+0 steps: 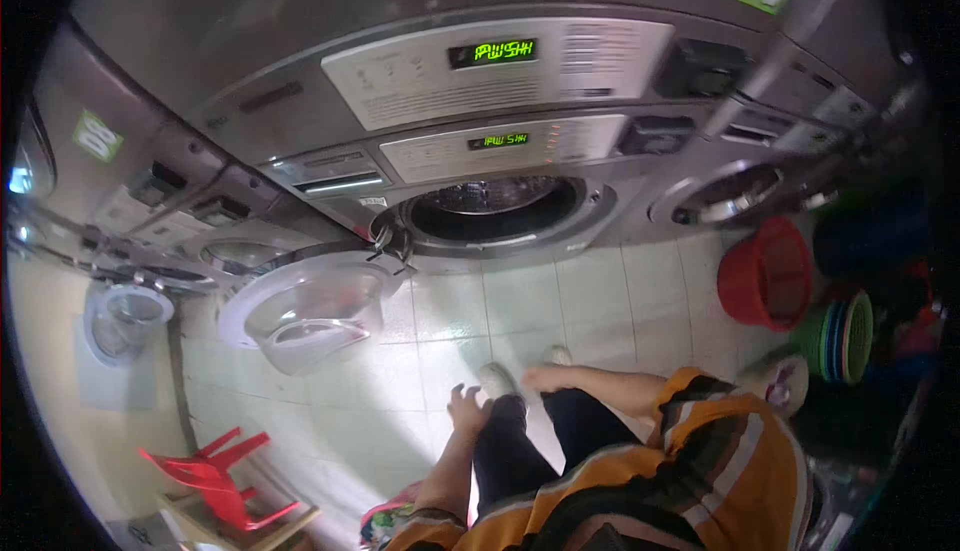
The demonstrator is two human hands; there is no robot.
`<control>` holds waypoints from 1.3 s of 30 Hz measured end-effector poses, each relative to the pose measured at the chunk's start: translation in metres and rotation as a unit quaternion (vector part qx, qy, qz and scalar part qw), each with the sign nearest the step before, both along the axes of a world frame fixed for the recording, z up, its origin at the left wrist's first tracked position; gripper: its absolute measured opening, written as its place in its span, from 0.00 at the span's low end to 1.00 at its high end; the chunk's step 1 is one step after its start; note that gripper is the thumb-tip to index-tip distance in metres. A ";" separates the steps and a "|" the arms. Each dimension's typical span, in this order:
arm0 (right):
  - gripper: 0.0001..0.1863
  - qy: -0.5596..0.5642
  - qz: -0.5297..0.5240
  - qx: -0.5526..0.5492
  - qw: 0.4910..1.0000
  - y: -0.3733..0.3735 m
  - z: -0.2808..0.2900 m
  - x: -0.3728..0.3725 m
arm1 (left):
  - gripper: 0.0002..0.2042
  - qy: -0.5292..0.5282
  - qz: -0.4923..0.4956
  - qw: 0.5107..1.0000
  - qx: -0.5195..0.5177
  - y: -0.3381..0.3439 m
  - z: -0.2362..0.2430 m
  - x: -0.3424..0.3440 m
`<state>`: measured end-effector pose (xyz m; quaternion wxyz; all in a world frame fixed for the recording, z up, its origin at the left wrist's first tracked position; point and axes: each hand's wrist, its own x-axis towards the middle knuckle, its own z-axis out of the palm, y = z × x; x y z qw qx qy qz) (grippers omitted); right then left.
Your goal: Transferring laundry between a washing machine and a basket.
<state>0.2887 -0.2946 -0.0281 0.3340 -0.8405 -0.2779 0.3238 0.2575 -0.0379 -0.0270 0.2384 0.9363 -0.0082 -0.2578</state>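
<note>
My left hand (468, 411) is in front of my left knee, open, with its fingers apart and nothing in them. Near my right knee is my right hand (545, 378); its fingers are too small and blurred to make out, and I see nothing held. Ahead of both hands, a front-loading washing machine (600, 216) stands with its round door (240, 316) swung out to the left. Its metal drum (490, 196) shows through the opening, and neither hand touches it.
Machines with lit green displays (495, 53) rise ahead. A red basket (765, 276) and stacked colourful baskets (835, 336) stand at right. At lower left, a red plastic stool (215, 471) lies tipped on a wooden stand (285, 531). Patterned cloth (385, 523) shows beside my left arm.
</note>
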 end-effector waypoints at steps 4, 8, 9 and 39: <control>0.16 0.114 0.031 -0.132 0.984 -0.056 0.087 -0.123 | 0.24 0.094 -0.057 0.993 0.039 0.116 -0.011 -0.086; 0.13 0.193 -0.439 -0.162 0.862 -0.149 0.005 -0.254 | 0.20 0.303 -0.042 0.951 -0.045 0.213 -0.020 -0.139; 0.07 0.091 -0.497 -0.167 0.847 -0.164 0.054 -0.270 | 0.18 0.327 -0.046 0.926 -0.184 0.238 -0.017 -0.146; 0.09 0.271 -0.939 0.087 0.194 -0.091 0.141 -1.113 | 0.09 0.098 -0.230 0.963 -0.104 -0.251 0.115 -0.343</control>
